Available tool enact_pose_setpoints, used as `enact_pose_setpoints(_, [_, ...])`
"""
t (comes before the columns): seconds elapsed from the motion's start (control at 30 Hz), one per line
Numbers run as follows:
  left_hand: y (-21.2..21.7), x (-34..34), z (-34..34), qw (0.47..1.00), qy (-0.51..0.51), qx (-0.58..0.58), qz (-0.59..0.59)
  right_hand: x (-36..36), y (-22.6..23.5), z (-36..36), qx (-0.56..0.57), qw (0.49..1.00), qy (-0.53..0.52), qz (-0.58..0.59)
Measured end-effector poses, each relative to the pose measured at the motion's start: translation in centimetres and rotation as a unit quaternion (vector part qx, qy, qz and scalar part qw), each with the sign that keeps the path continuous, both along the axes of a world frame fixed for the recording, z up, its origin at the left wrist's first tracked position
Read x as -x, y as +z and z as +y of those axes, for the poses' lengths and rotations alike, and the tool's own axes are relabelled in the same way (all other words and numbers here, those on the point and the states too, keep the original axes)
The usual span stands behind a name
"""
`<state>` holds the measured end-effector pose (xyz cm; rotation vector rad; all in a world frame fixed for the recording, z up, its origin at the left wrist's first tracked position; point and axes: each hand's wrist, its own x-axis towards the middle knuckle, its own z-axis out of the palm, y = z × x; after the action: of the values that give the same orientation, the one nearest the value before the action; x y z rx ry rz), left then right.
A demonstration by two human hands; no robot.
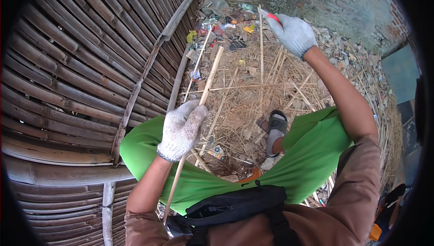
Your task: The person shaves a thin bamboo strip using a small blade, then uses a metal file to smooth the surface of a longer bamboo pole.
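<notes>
Black waist bag (235, 205) aside, the gloved left hand (182, 131) is clamped on a long bamboo strip (204, 93) running up past the fist, while the gloved right hand (294, 32) grips a red-handled knife (271, 17) well above it, suggesting splitting is midway amid bamboo shavings (253, 97).

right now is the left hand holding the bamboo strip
Yes, the gloved left hand is closed around the long bamboo strip, which runs from the person's lap out over the straw-littered ground.

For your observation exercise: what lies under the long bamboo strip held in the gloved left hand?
Under the bamboo strip lie dry straw and bamboo shavings and scattered litter. The left hand covers its middle; lower down it crosses the green shorts.
</notes>
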<state>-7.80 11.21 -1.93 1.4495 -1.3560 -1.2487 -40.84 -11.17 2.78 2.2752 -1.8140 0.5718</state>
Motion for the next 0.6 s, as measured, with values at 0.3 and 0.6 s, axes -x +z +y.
enact_pose_setpoints(0.3, [0.4,0.6,-0.3,0.992,-0.008,-0.066,0.11,-8.5,-1.1,11.1,-0.151,0.947,0.282,0.025])
enact_pose_setpoints(0.6, [-0.2,1.1,-0.2,0.999,0.011,-0.022,0.042,-9.1,-0.9,10.3,-0.157,0.949,0.268,0.047])
